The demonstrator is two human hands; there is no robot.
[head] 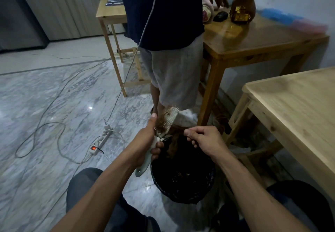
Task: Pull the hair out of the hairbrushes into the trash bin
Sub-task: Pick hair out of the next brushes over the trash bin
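Observation:
My left hand [147, 141] grips the pale green handle of a hairbrush [170, 118], thumb stretched up along it. The white bristle pad points away from me and has brown hair tangled at its base. My right hand [203, 137] is just right of the brush, fingers curled and pinching a tuft of brown hair [174, 141] that hangs down. Under both hands stands a black trash bin [208, 182] lined with a dark bag, with hair lying inside.
A person in a dark shirt and grey shorts [172, 72] stands right behind the bin, hands on a wooden table [262, 37]. A lighter wooden table [297, 112] is at my right. A power strip [98, 142] and cables lie on the marble floor at left.

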